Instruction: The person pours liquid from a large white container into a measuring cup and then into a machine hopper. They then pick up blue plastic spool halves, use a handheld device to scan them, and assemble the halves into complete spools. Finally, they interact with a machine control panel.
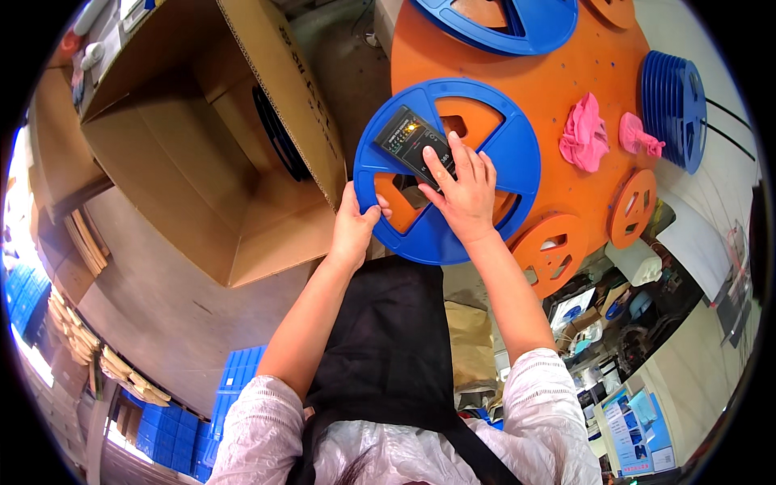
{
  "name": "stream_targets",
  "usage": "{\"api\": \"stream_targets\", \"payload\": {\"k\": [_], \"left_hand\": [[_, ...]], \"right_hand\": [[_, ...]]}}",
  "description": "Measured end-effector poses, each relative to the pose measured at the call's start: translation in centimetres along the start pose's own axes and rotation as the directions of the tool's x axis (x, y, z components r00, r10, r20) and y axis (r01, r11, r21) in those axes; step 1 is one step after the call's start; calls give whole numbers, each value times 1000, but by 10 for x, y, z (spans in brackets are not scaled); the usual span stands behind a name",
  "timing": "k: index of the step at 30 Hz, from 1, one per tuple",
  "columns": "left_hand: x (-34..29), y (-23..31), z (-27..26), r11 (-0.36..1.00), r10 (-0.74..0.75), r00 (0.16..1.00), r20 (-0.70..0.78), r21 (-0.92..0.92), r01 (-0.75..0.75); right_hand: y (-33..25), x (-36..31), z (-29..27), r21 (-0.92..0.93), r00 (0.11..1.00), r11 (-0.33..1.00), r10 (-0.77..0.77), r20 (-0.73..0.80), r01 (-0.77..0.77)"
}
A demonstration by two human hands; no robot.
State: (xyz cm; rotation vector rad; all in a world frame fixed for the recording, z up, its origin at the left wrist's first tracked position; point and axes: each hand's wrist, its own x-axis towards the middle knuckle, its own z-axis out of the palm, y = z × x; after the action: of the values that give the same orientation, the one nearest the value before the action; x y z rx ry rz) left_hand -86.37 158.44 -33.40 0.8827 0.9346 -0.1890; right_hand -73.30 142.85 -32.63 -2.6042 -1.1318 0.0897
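Observation:
A blue plastic reel (509, 166) with open windows lies over the orange round table in front of me. The fingers of my left hand (354, 230) are closed round its left rim, with the thumb on top. A black handheld meter (404, 136) rests tilted across the reel's upper left face, and a yellow light glows near its top end. My right hand (469, 194) is closed over the meter's lower end, with fingertips on its face and the thumb along its near side. The underside of the meter is hidden.
An open cardboard box (267, 234) stands at left with dark reels (279, 133) inside. On the orange table (558, 89) lie pink gloves (584, 133). Another blue reel (537, 28) sits at the far edge, and a stack of blue reels (671, 109) stands at right.

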Motion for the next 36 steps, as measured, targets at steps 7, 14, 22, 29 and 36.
{"api": "stream_targets", "payload": {"k": [7, 14, 22, 29, 36], "left_hand": [[0, 0, 1, 1000, 5, 1000, -5, 12, -5], [0, 1, 5, 999, 38, 999, -29, -8, -38], [0, 1, 2, 998, 23, 1000, -15, -60, -24], [-5, 0, 4, 994, -6, 999, -32, -108, 2], [-15, -7, 16, 989, -27, 994, -106, -145, 12]], "right_hand": [[-2, 0, -2, 34, 1000, 999, 17, -11, -16], [6, -3, -7, 275, 994, 961, 53, -95, -25], [1, -63, -24, 897, 553, 330, 824, -122, -294], [-7, -56, -18, 874, 421, 276, 902, -93, -400], [-18, -34, 14, 409, 444, 548, 834, -326, -730]]}}
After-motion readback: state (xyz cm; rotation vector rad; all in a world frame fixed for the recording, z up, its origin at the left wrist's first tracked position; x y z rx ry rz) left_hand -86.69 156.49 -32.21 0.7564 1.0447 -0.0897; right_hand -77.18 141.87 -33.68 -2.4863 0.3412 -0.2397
